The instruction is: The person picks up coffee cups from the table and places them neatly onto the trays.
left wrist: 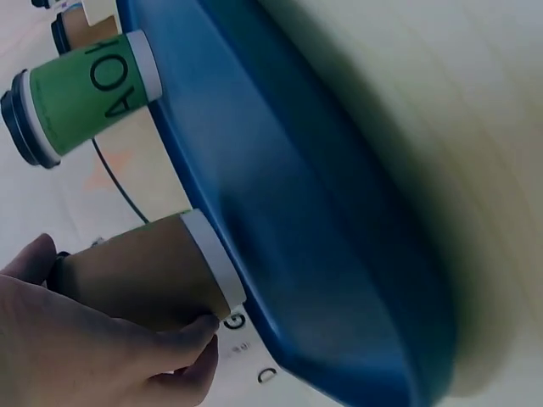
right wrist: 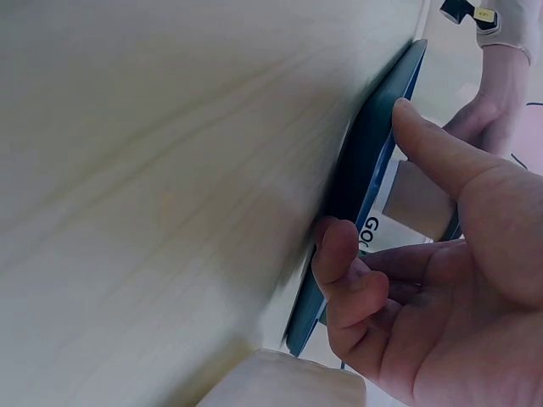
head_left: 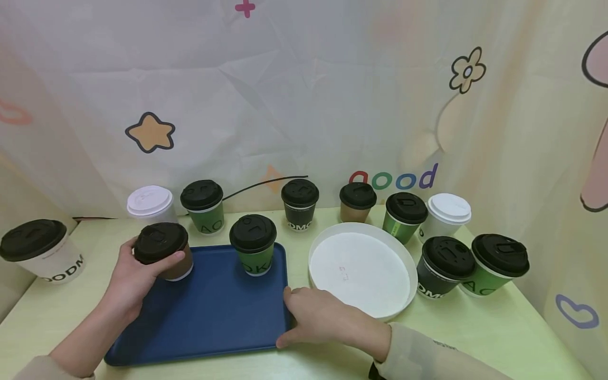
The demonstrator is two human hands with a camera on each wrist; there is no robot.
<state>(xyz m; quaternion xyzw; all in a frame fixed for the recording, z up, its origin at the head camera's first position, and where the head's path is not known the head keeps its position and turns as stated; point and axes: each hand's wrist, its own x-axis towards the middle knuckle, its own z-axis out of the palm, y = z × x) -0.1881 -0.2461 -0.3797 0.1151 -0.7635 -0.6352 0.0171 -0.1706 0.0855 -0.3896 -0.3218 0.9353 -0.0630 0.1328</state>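
My left hand grips a brown paper cup with a black lid at the back left of a blue tray. The cup's white base is at the tray surface in the left wrist view, where my fingers wrap its side. A green cup with a black lid stands upright on the tray near its back right corner. My right hand holds the tray's right edge near the front corner. In the right wrist view its thumb touches the rim and the other fingers curl against the tray's side.
A round white tray lies right of the blue tray. Several lidded cups stand beyond and to the right, including a dark cup and a green cup. A white cup is far left. A printed curtain hangs behind.
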